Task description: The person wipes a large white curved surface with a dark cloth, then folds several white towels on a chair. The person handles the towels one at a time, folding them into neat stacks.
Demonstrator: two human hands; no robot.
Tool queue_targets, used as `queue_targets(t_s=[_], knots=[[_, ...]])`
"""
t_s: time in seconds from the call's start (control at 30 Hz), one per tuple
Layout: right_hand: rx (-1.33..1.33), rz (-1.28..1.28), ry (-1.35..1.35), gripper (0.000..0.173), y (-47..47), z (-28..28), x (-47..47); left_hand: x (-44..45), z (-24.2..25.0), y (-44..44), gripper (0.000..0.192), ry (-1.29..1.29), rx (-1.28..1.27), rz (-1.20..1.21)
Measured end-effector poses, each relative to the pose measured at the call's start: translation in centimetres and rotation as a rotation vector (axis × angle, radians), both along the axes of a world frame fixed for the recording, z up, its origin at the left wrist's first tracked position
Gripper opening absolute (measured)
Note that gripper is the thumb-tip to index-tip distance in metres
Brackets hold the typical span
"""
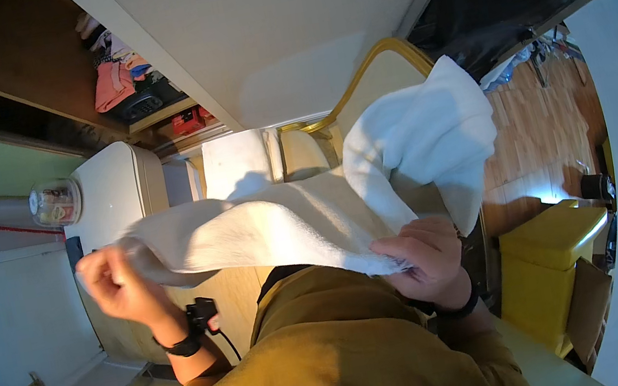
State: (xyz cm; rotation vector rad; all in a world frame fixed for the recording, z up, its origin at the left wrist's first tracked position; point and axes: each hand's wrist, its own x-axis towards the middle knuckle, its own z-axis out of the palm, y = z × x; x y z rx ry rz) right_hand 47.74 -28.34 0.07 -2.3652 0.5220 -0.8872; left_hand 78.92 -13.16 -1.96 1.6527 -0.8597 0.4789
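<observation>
A white towel (266,231) stretches across in front of my body, held between both hands. My left hand (114,286) grips its left end, which looks slightly blurred. At the right, my right hand (426,259) pinches the near edge of the cloth. Beyond that hand the rest of the towel lies bunched in thick folds over a chair with a gold-framed back (387,71). Past the stretched cloth, a flat white folded cloth (235,162) rests near the chair's seat.
A white cabinet (109,185) at the left carries a clear round container (56,203). Behind it, an open wardrobe holds folded clothes (119,81) above a black safe (144,101). Toward the right, a yellow box-like seat (538,264) stands on the wood floor (540,133).
</observation>
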Motion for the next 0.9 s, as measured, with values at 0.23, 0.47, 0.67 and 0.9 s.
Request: queue_targets(t_s=[0.23,0.47,0.67,0.9], knots=[[-0.013,0.046,-0.09,0.022,-0.3,-0.7,2.0,-11.5,1.1,-7.2,0.051,-0.033,0.398,-0.981],[0.104,0.289,-0.122,0.025,-2.6,-0.7,1.1,-11.3,1.6,-7.1,0.016,-0.082,0.462,-1.091],[0.077,0.281,-0.008,0.029,-5.3,-0.4,-0.5,-9.1,3.2,-4.0,0.012,-0.028,-0.012,-0.607],[-0.058,0.082,0.158,0.011,-8.2,-0.5,-2.0,-6.7,3.3,-0.8,0.02,0.302,-0.534,-0.111]])
